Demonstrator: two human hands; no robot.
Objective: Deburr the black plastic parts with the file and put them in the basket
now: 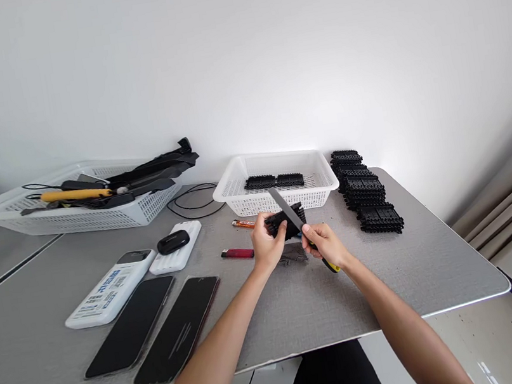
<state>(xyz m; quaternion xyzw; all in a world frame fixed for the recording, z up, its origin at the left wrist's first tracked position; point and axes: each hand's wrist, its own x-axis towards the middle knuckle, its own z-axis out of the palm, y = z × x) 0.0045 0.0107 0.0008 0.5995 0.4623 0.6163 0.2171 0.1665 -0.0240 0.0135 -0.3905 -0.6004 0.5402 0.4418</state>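
Note:
My left hand (267,241) is closed around a black ridged plastic part (292,217), raised over the table. A flat metal file (286,208) with a yellow and black handle (330,265) is gripped in my right hand (325,244). Its grey blade slants up and left across the black part; whether the two touch is hard to tell. Beneath my hands lies a dark scrap or heap (293,252), partly hidden. Two similar black parts (289,179) sit inside the white basket (233,203) just beyond.
Stacked black parts (380,218) line the right side. A red lighter (237,254) and an orange lighter (243,223) lie left of my hands. Farther left are two phones (178,332), white power banks (111,289), a black case (173,241) and a loaded white basket (129,214).

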